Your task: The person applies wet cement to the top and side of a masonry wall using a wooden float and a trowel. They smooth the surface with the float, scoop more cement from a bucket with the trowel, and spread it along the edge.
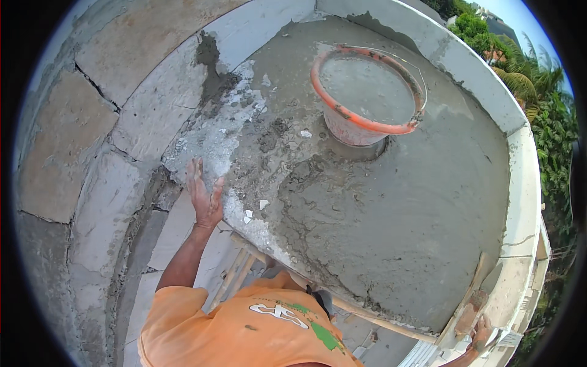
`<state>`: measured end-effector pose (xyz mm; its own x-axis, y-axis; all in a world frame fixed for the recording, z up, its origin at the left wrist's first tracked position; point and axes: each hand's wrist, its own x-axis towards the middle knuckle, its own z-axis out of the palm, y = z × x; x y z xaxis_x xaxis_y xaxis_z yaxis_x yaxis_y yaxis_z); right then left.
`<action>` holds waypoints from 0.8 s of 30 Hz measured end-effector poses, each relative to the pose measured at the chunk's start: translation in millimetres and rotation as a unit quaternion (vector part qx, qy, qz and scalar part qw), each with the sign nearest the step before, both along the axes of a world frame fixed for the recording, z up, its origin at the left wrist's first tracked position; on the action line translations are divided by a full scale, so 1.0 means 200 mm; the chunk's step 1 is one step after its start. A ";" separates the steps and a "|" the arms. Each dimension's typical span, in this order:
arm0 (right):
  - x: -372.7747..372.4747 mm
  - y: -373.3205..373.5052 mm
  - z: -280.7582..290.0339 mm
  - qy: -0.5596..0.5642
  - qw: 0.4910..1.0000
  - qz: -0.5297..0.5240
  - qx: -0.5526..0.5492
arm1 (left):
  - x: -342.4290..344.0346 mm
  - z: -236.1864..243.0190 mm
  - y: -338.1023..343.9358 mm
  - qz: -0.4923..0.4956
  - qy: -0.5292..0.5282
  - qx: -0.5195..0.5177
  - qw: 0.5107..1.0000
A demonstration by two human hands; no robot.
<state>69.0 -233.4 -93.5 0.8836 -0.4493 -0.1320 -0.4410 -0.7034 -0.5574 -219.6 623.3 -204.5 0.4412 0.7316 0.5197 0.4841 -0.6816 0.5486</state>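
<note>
My left hand (205, 196) lies open, fingers stretched out and thumb apart, on the crumbly, pale left edge of the concrete slab. White chips (247, 215) lie beside it. At the lower right, my right hand (481, 335) is beside the curved rim, next to a reddish-brown piece (472, 311) and a narrow wooden board (461, 303); how its fingers are closed is unclear. A grey, blade-like shape (491, 276) leans against the rim there. Wet grey mortar (416, 226) covers most of the slab. An orange-rimmed bucket (367, 85) of grey slurry stands upright in it.
A low, curved white parapet (520, 183) bounds the mortar at the far side and right. Rough block wall (104, 208) rises at the left. Bamboo or wooden poles (235, 272) run below the slab's near edge, by my body. Trees (550, 116) stand beyond the parapet.
</note>
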 end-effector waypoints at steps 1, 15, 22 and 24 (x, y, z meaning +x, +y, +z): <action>0.02 0.03 -0.01 0.004 1.000 -0.003 -0.007 | 0.01 0.01 0.00 -0.004 0.003 0.008 1.000; 0.12 0.29 0.00 0.009 1.000 0.009 -0.018 | 0.01 0.02 -0.01 0.012 -0.007 0.025 1.000; 0.14 0.39 0.01 0.008 0.999 0.019 -0.026 | 0.01 -0.01 -0.01 0.026 -0.025 0.035 0.999; 0.14 0.42 0.03 0.005 0.999 0.024 -0.025 | 0.02 -0.01 0.00 0.030 -0.033 0.033 0.998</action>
